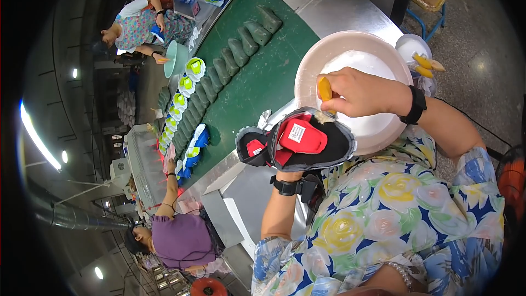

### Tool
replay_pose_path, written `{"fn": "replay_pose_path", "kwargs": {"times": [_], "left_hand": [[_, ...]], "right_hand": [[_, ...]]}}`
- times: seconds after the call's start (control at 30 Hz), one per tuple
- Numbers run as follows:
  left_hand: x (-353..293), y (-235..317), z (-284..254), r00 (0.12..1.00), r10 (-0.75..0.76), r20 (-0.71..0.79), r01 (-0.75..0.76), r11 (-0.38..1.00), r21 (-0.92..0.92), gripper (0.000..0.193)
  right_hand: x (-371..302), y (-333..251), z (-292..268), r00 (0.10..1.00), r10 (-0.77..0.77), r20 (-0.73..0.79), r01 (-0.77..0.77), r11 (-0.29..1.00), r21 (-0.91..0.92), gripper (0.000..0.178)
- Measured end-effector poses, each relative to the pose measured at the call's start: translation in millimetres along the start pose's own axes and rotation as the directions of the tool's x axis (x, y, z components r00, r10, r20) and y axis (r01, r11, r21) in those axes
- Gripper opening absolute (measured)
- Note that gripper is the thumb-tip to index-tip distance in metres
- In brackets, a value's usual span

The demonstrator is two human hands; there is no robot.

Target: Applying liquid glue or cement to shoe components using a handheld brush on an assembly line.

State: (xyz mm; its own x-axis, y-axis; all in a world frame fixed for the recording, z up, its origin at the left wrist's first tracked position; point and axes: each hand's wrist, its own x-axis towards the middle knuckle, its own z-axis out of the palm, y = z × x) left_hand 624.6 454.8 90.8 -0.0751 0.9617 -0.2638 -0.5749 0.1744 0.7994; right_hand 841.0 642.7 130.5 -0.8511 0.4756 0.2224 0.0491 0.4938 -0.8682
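Note:
My left hand (289,176) holds a pair of black shoe uppers (344,148) with grey edges and red inner patches, turned with their open undersides up. Most of that hand is hidden beneath them. In my right hand (356,93) is a brush with a yellow handle (325,89), its pale bristles touching the grey edge of the larger-looking upper. Below and behind the right hand stands a pinkish basin (309,68) with white liquid (356,63) in it.
A green conveyor belt (246,85) carries rows of grey shoe-shaped pieces (238,52) and white, lime and blue uppers (195,68). Beside the basin, a white tub (406,47) holds yellow-handled brushes (423,66). Co-workers sit across the belt (143,24) and at the lower left (178,238).

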Motion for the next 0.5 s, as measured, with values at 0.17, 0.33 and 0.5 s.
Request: {"fn": "replay_pose_path", "kwargs": {"times": [0.17,0.33,0.5], "left_hand": [[11,11,-16,0.987,0.151,-0.054,-0.139,0.974,0.178,0.050],[12,6,-20,0.963,0.267,-0.042,-0.236,0.905,0.354,0.051],[2,9,-42,0.912,0.406,-0.054,-0.322,0.793,0.518,0.052]], "right_hand": [[-7,-12,-12,0.998,0.050,-0.037,-0.052,0.996,-0.071,0.020],[0,-7,15,0.848,-0.429,-0.312,0.411,0.903,-0.127,0.014],[-22,-7,8,0.942,-0.332,-0.040,0.322,0.933,-0.158,0.014]]}}
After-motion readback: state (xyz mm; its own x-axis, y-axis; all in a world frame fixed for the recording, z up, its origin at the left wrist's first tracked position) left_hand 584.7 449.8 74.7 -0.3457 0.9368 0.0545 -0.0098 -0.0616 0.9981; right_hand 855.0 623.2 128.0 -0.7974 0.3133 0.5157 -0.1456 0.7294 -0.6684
